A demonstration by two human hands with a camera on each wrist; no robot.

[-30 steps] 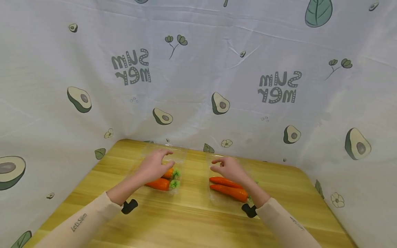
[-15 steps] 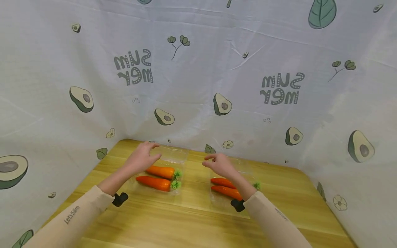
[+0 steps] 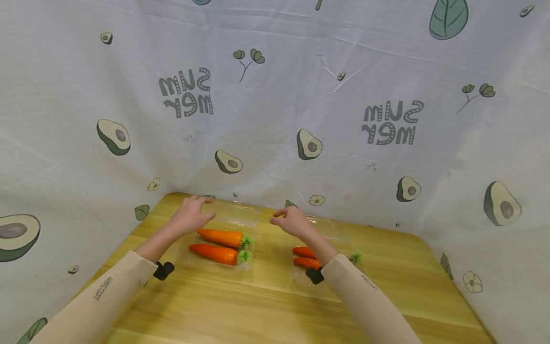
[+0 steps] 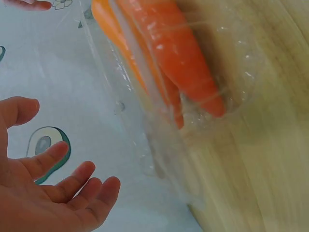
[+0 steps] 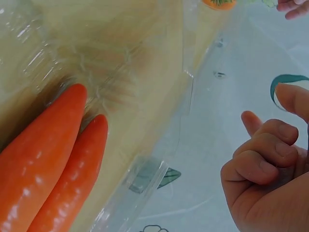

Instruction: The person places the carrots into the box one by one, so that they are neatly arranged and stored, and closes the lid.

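Two clear plastic clamshell boxes stand on the table, lids laid back. In the left box (image 3: pixel 238 267) lie an orange carrot (image 3: pixel 220 237) and a redder carrot (image 3: pixel 215 254), green tops to the right. The right box (image 3: pixel 301 281) bears two red-orange carrots (image 5: pixel 38 159), partly hidden by my right forearm in the head view. My left hand (image 3: pixel 191 217) hovers over the left box's far left side, fingers spread, holding nothing. Above the right box's left side is my right hand (image 3: pixel 294 222), its fingers (image 5: pixel 260 166) loosely curled around nothing.
Both transparent lids, the left lid (image 3: pixel 236 212) and the right lid (image 3: pixel 328 228), lie toward the back of the wooden table (image 3: pixel 240 315). A white curtain (image 3: pixel 266 110) printed with avocados and leaves hangs close behind and along both sides.
Both hands have moved left over the boxes. The left hand has drawn off the left carrots, now more visible; the right forearm now covers more of the right ones. The carrots stay put.
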